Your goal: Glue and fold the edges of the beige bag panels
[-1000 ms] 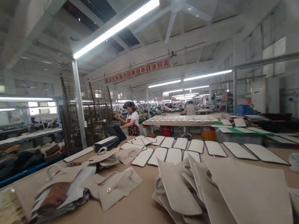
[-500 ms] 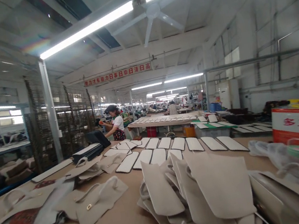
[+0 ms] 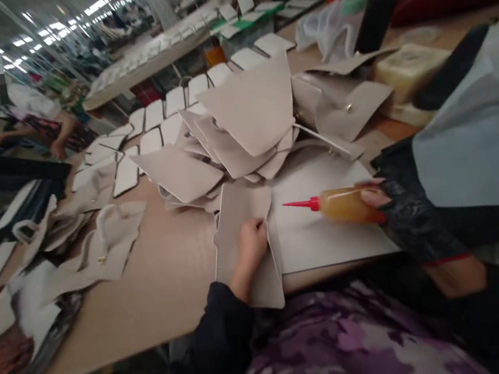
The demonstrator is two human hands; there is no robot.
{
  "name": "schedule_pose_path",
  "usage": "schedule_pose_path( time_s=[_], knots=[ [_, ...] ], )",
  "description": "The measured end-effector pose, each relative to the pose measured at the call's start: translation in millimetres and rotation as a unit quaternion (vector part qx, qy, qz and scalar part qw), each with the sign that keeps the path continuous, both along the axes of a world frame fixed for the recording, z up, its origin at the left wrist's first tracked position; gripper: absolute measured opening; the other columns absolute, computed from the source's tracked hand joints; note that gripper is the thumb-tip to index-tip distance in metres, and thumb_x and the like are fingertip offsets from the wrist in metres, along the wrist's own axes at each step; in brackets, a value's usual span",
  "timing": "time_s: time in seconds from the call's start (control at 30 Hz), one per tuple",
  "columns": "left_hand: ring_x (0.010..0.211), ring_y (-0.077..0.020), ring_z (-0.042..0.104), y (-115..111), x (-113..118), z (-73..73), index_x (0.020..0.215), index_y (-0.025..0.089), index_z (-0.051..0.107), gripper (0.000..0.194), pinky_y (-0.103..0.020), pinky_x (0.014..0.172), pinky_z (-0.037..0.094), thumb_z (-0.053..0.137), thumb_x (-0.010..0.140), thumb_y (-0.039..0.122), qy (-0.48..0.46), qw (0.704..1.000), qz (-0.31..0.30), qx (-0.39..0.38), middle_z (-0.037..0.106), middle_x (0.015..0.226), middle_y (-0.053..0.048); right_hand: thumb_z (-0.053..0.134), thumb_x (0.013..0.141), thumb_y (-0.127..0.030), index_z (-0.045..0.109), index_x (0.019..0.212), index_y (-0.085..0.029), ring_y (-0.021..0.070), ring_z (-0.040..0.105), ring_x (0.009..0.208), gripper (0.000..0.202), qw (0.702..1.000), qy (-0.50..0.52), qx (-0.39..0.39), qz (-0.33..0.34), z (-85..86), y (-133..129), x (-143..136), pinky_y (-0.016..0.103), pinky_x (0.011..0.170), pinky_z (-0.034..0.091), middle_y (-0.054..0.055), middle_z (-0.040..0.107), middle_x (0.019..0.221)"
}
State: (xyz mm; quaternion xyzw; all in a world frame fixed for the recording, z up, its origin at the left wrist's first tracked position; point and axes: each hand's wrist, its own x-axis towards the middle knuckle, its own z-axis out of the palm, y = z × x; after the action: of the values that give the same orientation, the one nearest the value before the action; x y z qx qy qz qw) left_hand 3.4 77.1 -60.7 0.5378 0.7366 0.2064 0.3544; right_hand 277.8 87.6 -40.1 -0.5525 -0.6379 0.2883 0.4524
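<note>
In the head view my left hand (image 3: 254, 242) is closed at the edge of a beige bag panel (image 3: 239, 211), which lies at the table's front edge and overhangs it a little. My right hand (image 3: 375, 194) grips a squeeze bottle of amber glue (image 3: 343, 204). The bottle lies nearly level, and its red nozzle (image 3: 300, 204) points left toward the panel. Beneath the bottle is a flat pale sheet (image 3: 326, 244). Just beyond my left hand rises a loose pile of beige bag pieces (image 3: 256, 109).
Rows of white dark-edged panels (image 3: 175, 100) lie behind the pile. Handled bag pieces (image 3: 110, 242) are on the left of the table (image 3: 163, 271). A yellowish container (image 3: 412, 73) stands at the right. A co-worker (image 3: 41, 113) is at the far left.
The view has tipped down and tilted, bringing both my hands into sight, one on a bag panel and one round the glue bottle. The co-worker now appears closer, at the left edge.
</note>
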Motion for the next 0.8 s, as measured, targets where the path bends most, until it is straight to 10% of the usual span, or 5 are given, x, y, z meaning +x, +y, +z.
schedule_pose_path(
  time_s=[0.8],
  knots=[
    [0.061,-0.0134,0.061,4,-9,-19.0,0.088,0.012,0.07,0.022,-0.025,0.063,0.049,0.053,0.075,0.016,-0.095,0.993,0.072,0.014,0.067,0.064,-0.002,0.052,0.084,-0.033,0.057,0.104,-0.014,0.0205,0.056,0.087,0.027,0.995,-0.071,0.07,0.019,15.2,40,-53,0.035,0.082,0.045,0.012,0.059,0.096]
  ],
)
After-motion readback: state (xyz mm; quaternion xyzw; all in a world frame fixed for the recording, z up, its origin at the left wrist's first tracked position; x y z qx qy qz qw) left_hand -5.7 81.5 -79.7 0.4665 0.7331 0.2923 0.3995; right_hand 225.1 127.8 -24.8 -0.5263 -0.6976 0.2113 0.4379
